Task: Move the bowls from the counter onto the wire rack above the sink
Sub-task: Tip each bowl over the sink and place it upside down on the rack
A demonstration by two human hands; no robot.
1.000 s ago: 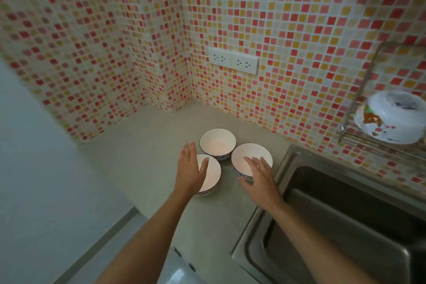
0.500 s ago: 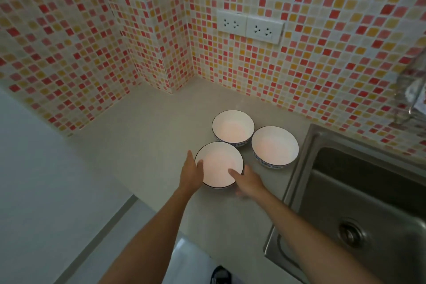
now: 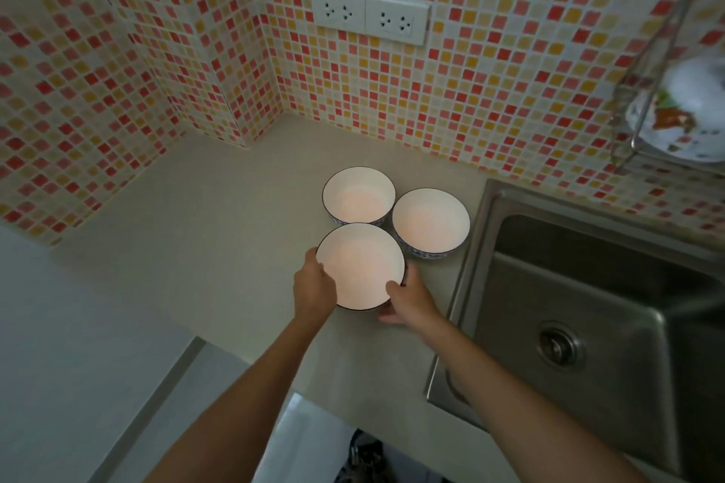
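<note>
Nearest bowl point(image 3: 359, 266) upright, mouth up, on bench point(image 3: 219, 231); left hand point(image 3: 314, 288) and right hand point(image 3: 410, 302) fingers curled, clamping its opposite rims.

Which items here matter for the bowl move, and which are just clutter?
Job:
near bowl, gripped by left hand and right hand
back bowl
right bowl
wire rack

Not part of it:
wall sockets
sink
patterned dish already on the rack
</note>
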